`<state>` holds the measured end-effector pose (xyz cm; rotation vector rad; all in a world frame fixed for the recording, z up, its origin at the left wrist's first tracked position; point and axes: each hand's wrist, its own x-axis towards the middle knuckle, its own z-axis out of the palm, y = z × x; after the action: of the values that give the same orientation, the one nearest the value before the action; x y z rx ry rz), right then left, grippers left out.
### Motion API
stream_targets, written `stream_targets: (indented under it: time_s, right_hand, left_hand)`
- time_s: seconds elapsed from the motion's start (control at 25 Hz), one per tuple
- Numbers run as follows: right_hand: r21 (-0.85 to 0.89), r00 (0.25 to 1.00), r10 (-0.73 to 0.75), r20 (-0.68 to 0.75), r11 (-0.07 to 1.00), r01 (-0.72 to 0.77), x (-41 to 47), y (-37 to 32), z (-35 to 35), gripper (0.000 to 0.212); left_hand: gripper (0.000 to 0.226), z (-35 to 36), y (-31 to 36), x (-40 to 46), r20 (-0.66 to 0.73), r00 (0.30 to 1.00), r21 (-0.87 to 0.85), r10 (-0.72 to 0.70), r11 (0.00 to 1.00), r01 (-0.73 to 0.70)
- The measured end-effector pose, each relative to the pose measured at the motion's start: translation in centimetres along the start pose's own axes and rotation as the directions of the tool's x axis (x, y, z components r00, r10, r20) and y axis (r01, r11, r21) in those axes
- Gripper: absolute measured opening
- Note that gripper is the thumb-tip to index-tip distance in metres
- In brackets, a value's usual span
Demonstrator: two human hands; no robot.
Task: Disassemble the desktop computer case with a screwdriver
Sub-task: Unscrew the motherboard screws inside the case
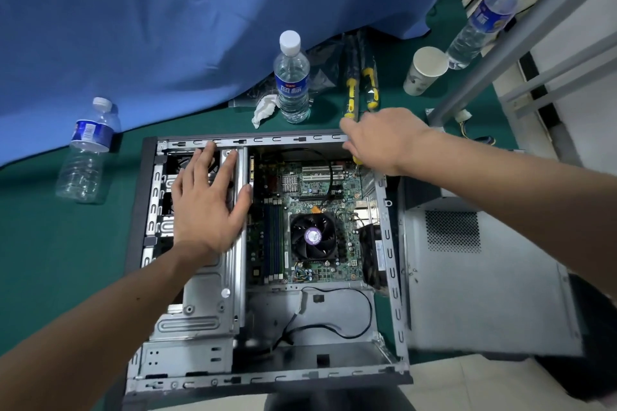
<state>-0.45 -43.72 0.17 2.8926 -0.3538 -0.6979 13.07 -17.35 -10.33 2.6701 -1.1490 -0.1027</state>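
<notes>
Resting left hand (203,207): fingers straight, flat on the drive cage (197,304)
Right hand (384,140): gripped a screwdriver (356,160) over the motherboard (300,210)
Computer case (267,374): lay open on the green cloth (66,243)

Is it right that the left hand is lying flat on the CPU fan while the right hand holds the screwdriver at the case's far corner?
Not quite. In the head view the left hand lies flat on the metal drive cage, not the CPU fan. The right hand does hold the screwdriver there.
</notes>
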Motion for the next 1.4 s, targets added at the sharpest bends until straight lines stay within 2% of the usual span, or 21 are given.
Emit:
stream_targets:
  time_s: [0.04,0.12,0.2,0.32,0.36,0.44,0.56,0.6,0.72,0.76,0.84,0.92,1.0,1.12,1.24,1.32,1.4]
  right_hand:
    - [0.054,0.997,-0.071,0.034,0.996,0.069,0.0,0.3,0.0,0.023]
    - [0.101,0.972,-0.185,0.145,0.980,0.172,-0.1,0.7,-0.3,0.041]
    - [0.044,0.972,-0.156,0.174,0.988,0.151,-0.1,0.4,-0.7,0.042]
    - [-0.111,0.998,0.005,0.057,0.994,0.001,0.3,-0.3,-0.5,0.044]
    - [-0.119,1.000,0.001,0.020,0.993,0.001,0.5,-0.3,-0.4,0.038]
    - [-0.021,0.997,-0.077,0.031,0.997,0.077,0.6,-0.1,-0.3,0.022]
    - [0.056,0.968,-0.200,0.148,0.979,0.194,0.1,0.4,-0.5,0.042]
    - [0.017,0.972,-0.183,0.147,0.983,0.183,-0.1,0.2,-0.5,0.042]
    - [-0.072,0.999,0.010,0.051,0.997,-0.006,-0.3,-0.1,-0.4,0.045]
    - [-0.069,1.000,0.006,0.023,0.998,-0.004,-0.2,0.0,-0.4,0.041]
    - [0.009,0.994,-0.104,0.033,0.995,0.104,-0.1,0.5,-0.3,0.025]
    - [0.048,0.970,-0.212,0.120,0.977,0.207,-0.2,0.7,-0.5,0.037]
    - [-0.003,0.972,-0.173,0.159,0.984,0.176,-0.4,0.3,-0.6,0.041]
    - [-0.095,0.995,0.017,0.096,0.995,-0.008,0.0,0.0,-0.8,0.053]
    - [0.006,0.994,-0.094,0.063,0.996,0.094,0.3,0.5,-0.4,0.028]
    - [0.043,0.977,-0.164,0.135,0.986,0.160,0.1,0.7,-0.7,0.039]
    - [-0.068,0.981,-0.108,0.159,0.990,0.120,0.0,0.2,-0.7,0.048]
  left_hand:
    - [0.061,0.0,0.0,0.0,-0.002,1.000,0.001,0.004,1.000,-0.004]
    - [0.062,0.1,0.0,0.0,-0.001,1.000,0.004,0.005,1.000,-0.005]
    - [0.062,0.1,-0.1,0.0,-0.011,1.000,0.003,0.006,1.000,-0.006]
    - [0.062,0.2,-0.1,0.0,-0.023,1.000,-0.002,0.011,1.000,-0.012]
    - [0.062,0.2,-0.1,0.1,-0.026,1.000,-0.001,0.013,1.000,-0.013]
    - [0.061,0.3,-0.1,0.1,-0.026,1.000,0.003,0.016,1.000,-0.016]
    - [0.062,0.3,-0.2,0.1,-0.023,1.000,0.002,0.015,1.000,-0.015]
    - [0.062,0.3,-0.3,0.1,-0.023,1.000,0.004,0.016,1.000,-0.016]
    - [0.062,0.4,-0.4,0.1,-0.022,1.000,0.008,0.020,1.000,-0.020]
    - [0.062,0.4,-0.4,0.1,-0.023,1.000,0.011,0.021,1.000,-0.021]
    - [0.062,0.4,-0.4,0.1,-0.022,1.000,0.009,0.023,1.000,-0.022]
    - [0.062,0.4,-0.3,0.1,-0.023,0.999,0.007,0.025,1.000,-0.025]
    - [0.062,0.4,-0.3,0.1,-0.021,0.999,0.012,0.025,1.000,-0.024]
    - [0.062,0.4,-0.4,0.1,-0.016,1.000,0.011,0.020,1.000,-0.020]
    - [0.062,0.4,-0.4,0.1,-0.021,1.000,0.014,0.023,1.000,-0.023]
    - [0.062,0.4,-0.3,0.1,-0.025,0.999,0.014,0.021,1.000,-0.021]
    - [0.062,0.4,-0.3,0.1,-0.026,0.999,0.012,0.023,1.000,-0.023]
